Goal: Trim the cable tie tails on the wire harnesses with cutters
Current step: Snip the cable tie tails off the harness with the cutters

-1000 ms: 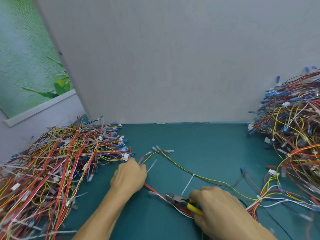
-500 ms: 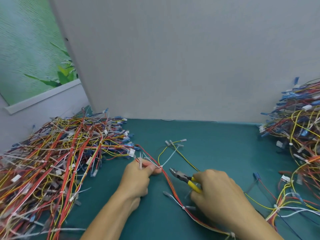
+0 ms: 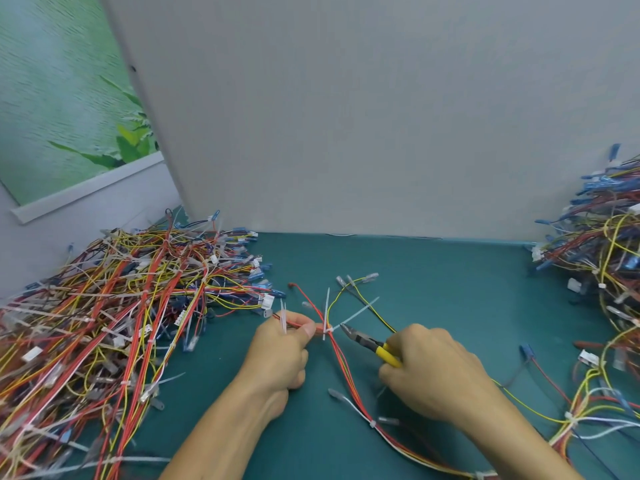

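- The left hand [image 3: 280,355] pinches the red-wired wire harness [image 3: 341,362] between thumb and fingers [image 3: 306,331], just beside a white cable tie [image 3: 326,329]. This likely keeps the tie steady and lifted for the cut.
- The right hand [image 3: 433,375] is wrapped round the yellow handles of the cutters [image 3: 363,339]. Their nose sits at the tie's head, where one tail [image 3: 360,311] slants up to the right. Whether the blades are parted is too small to tell.
- A second tail [image 3: 327,304] stands upright from the same spot.
- The harness lies mid-tabletop [image 3: 450,289], between the left pile [image 3: 121,323] and the right pile [image 3: 609,271], probably so that trimmed and untrimmed stock stay apart.
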Action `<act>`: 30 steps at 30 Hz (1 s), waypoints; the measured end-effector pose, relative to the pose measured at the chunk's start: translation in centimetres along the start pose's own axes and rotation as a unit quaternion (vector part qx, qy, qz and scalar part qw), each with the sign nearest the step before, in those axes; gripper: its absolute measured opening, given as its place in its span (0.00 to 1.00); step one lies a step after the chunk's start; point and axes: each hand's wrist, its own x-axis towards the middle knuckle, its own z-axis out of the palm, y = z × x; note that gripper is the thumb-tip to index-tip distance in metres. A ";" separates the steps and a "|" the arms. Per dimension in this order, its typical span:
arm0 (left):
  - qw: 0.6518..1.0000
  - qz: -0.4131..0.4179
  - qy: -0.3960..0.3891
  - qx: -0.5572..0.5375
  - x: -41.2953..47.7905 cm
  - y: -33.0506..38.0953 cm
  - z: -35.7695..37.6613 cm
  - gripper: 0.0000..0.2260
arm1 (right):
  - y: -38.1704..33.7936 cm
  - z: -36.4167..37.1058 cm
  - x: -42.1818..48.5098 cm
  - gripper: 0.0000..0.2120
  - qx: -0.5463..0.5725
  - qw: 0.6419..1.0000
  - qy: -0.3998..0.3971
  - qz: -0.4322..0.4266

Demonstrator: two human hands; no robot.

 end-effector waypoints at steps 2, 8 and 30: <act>1.000 -0.001 -0.003 -0.007 0.0 0.0 0.0 0.07 | 0.0 -0.1 -0.1 0.07 0.003 1.000 -0.001 -0.003; 1.000 -0.003 -0.003 -0.018 0.1 -0.1 0.0 0.07 | -0.3 0.2 -0.2 0.07 -0.004 1.000 0.016 -0.024; 0.999 -0.009 -0.007 -0.046 0.0 0.2 0.1 0.05 | -0.5 0.3 -0.4 0.08 0.001 0.999 0.038 -0.011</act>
